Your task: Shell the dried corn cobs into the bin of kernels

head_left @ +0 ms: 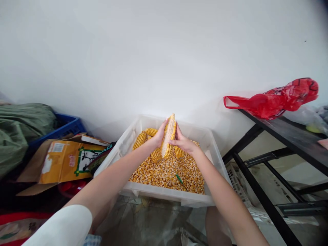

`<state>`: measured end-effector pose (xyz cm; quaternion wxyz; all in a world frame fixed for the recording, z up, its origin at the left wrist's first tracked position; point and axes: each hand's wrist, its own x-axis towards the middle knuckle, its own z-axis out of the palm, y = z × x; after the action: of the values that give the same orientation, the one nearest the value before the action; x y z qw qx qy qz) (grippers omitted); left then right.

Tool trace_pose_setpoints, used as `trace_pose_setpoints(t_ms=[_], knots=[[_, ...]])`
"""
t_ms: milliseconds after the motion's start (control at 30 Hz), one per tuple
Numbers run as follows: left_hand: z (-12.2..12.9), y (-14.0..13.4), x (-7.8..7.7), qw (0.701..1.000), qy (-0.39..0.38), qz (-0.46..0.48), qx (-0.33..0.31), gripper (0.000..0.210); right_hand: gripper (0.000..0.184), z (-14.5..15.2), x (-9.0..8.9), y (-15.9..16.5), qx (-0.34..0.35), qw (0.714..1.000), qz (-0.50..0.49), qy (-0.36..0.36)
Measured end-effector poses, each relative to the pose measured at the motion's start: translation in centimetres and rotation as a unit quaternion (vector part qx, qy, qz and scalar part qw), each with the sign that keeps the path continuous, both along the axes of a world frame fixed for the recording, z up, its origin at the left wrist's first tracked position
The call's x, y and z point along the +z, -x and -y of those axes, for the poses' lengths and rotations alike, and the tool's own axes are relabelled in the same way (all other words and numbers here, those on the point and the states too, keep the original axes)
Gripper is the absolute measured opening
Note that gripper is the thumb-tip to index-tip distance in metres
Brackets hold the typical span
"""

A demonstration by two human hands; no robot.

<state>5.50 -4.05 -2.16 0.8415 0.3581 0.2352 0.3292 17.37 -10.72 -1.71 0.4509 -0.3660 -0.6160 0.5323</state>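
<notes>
Between my two hands an ear of corn (168,135) stands nearly upright, with a broad pale strip of bare cob facing me and yellow kernels along both sides. My left hand (160,132) grips its left side, and my right hand (183,142) wraps its right side with the thumb across the front. Below them is a translucent plastic bin (164,192) holding a bed of loose corn kernels (164,172). Several more yellow ears (139,140) lie at the back of the bin. A green-handled tool (179,178) rests on the kernels, its thin dark end pointing toward me.
At left are an orange cardboard box (65,160), a blue crate (69,124) and green cloth (23,126). A black-framed table (302,136) stands at right with a red plastic bag (282,97) on it. Behind the bin rises a white wall (153,58).
</notes>
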Motion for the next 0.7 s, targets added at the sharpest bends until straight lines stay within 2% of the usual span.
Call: trace_pose_setpoints(t_ms=[67, 133, 333, 400, 533, 600, 700], knots=[[-0.2, 0.2, 0.0, 1.0, -0.008, 0.0, -0.004, 0.063, 0.111, 0.1, 0.1, 0.0, -0.002, 1.0, 0.008, -0.006], [-0.2, 0.3, 0.0, 1.0, -0.022, -0.007, -0.002, 0.061, 0.112, 0.2, -0.2, 0.6, -0.034, 0.999, 0.027, -0.019], [0.2, 0.0, 0.2, 0.996, -0.052, 0.042, 0.06, 0.046, 0.117, 0.0, -0.9, 2.4, -0.124, 0.988, 0.078, -0.047], [0.2, -0.1, 0.2, 0.996, -0.046, 0.039, 0.061, 0.048, 0.118, -0.1, -0.7, 1.9, -0.108, 0.99, 0.078, -0.039], [0.0, 0.1, 0.2, 0.999, -0.028, -0.003, 0.017, 0.062, 0.114, -0.2, -0.1, 0.1, 0.018, 0.998, 0.054, -0.015], [0.1, 0.1, 0.3, 0.999, -0.028, -0.012, 0.015, 0.064, 0.115, -0.2, -0.2, 0.0, 0.021, 0.998, 0.057, -0.02], [0.4, 0.1, 0.3, 0.997, -0.041, 0.015, 0.06, 0.054, 0.116, -0.2, -0.6, 0.7, -0.048, 0.993, 0.101, -0.039]])
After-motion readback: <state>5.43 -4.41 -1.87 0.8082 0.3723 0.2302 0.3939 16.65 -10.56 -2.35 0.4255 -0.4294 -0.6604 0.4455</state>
